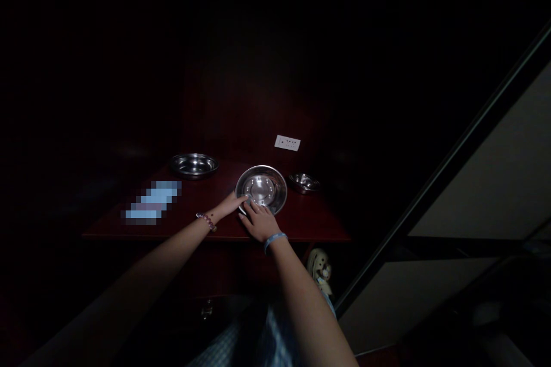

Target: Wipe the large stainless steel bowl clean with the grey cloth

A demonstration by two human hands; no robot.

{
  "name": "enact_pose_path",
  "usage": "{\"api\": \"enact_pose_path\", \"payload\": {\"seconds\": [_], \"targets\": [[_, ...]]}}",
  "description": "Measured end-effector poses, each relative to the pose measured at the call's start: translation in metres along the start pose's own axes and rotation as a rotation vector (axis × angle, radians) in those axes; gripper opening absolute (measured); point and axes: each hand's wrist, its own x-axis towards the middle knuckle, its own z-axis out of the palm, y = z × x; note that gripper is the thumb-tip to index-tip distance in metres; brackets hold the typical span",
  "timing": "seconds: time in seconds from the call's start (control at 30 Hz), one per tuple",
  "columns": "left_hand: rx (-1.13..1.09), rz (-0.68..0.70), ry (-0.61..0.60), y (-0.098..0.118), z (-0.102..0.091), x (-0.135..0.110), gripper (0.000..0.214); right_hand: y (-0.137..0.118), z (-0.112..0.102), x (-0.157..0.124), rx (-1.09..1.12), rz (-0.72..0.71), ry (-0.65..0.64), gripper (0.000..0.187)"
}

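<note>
A shiny metal basin [261,188] is tilted towards me above the dark red tabletop [206,221]. My left hand [230,205] grips its left rim, with the thumb over the inner side and the other fingers hidden behind. Over the lower rim lies my right hand [262,223], fingers stretched and a little apart, touching the basin's near side. Something small and greyish shows near the left thumb, too dark to make out. A beaded bracelet [207,222] is on my left wrist, a blue band [274,241] on my right.
A wide metal bowl [194,166] stands at the back left, and smaller metal bowls [304,182] sit at the right. A blurred-out pale blue item [152,203] lies on the left. A white socket plate [287,143] is on the back wall. A clog-style shoe [318,266] shows below the tabletop.
</note>
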Motion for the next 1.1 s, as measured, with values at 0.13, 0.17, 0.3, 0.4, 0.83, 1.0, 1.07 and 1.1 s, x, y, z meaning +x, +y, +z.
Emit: {"api": "enact_pose_path", "payload": {"seconds": [0.13, 0.17, 0.3, 0.4, 0.83, 1.0, 1.07, 1.1], "targets": [[0.019, 0.013, 0.004, -0.001, 0.0, -0.001, 0.056, 0.001, -0.001, -0.001, -0.001, -0.007, 0.025, 0.056], [0.025, 0.013, 0.004, -0.002, 0.0, -0.001, 0.055, 0.001, -0.001, -0.001, -0.003, -0.007, 0.026, 0.056], [0.055, 0.011, 0.021, -0.003, 0.0, 0.0, 0.054, 0.0, -0.008, -0.002, -0.012, 0.016, 0.007, 0.055], [0.084, 0.01, 0.023, -0.001, 0.0, 0.0, 0.054, -0.002, -0.014, -0.003, -0.027, 0.038, -0.004, 0.053], [0.067, -0.046, 0.065, 0.011, 0.003, -0.008, 0.051, -0.005, -0.023, -0.001, -0.125, 0.185, -0.019, 0.048], [0.047, -0.017, 0.043, 0.009, 0.003, -0.008, 0.052, -0.001, -0.019, 0.001, -0.172, 0.241, -0.028, 0.047], [0.061, 0.01, 0.024, 0.008, 0.002, -0.007, 0.053, 0.001, -0.016, 0.002, -0.198, 0.263, -0.017, 0.048], [0.071, 0.023, 0.015, 0.007, 0.002, -0.007, 0.054, 0.002, -0.015, 0.002, -0.212, 0.273, -0.005, 0.048]]}}
